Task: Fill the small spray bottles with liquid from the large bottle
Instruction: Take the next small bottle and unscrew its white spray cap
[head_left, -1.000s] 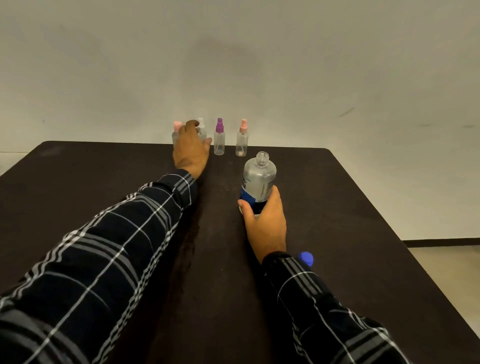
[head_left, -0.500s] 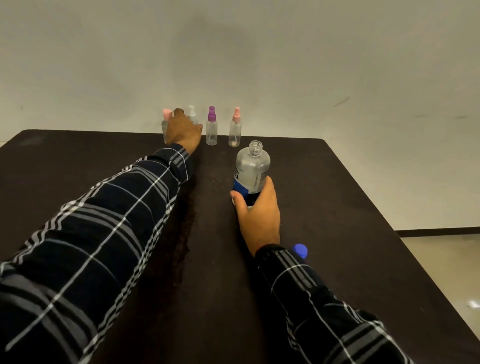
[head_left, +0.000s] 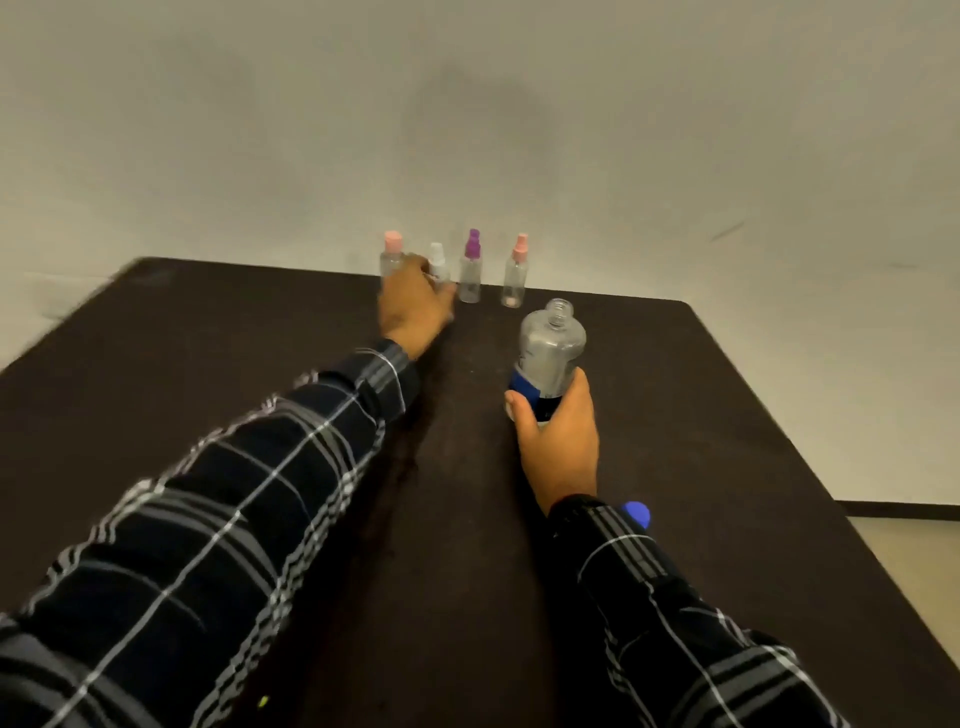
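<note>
Barely anything has shifted: the left hand (head_left: 413, 306) stays closed round the white bottle (head_left: 437, 262), and the right hand (head_left: 558, 441) stays wrapped round the big bottle's (head_left: 553, 348) lower half. Uncapped and leaning slightly over the table (head_left: 727, 467), the big bottle is likely steadied for pouring. Beyond it, to its left, stand the sprayers (head_left: 471, 270); the white one is probably being fetched closer. Blur and the hand's back hide those fingers. Nearer the person than the big bottle, a blue cap (head_left: 638, 513) peeks from behind the sleeve (head_left: 649, 597).
</note>
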